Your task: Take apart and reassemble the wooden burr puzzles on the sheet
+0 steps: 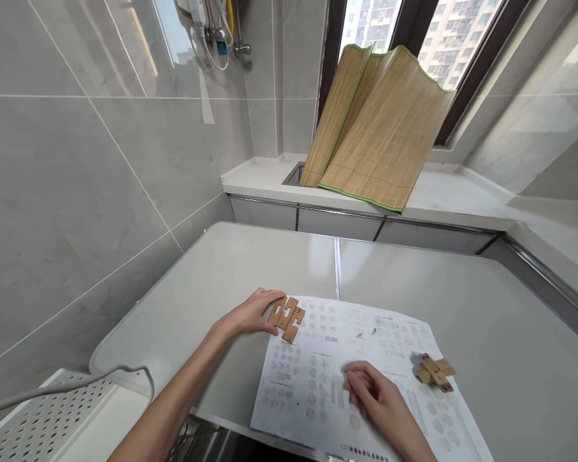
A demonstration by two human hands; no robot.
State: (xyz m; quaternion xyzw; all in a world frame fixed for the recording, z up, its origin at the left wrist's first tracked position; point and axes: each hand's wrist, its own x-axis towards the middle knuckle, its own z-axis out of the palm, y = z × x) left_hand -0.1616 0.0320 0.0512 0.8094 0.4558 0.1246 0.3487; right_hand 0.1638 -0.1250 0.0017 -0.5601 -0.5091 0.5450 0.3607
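Several flat, notched wooden puzzle pieces [289,319] lie side by side at the upper left of a large printed sheet [298,359]. My left hand [256,312] spans the leftmost piece, thumb at its near end and fingers at its far end. On the lower middle of the sheet rests my right hand [378,398], its fingers loosely curled with nothing visible in them. Near the sheet's right edge sits a small cluster of crossed wooden pieces [434,372], apart from both hands. Rows of small diagrams are printed on the paper, too faint to read.
A pale table [264,253] with a middle seam carries the sheet. Behind it, a folded bamboo mat [376,128] leans over a sink [293,174] on the white counter [453,192]. At lower left stands a perforated white surface [52,410] with a grey cable [77,387].
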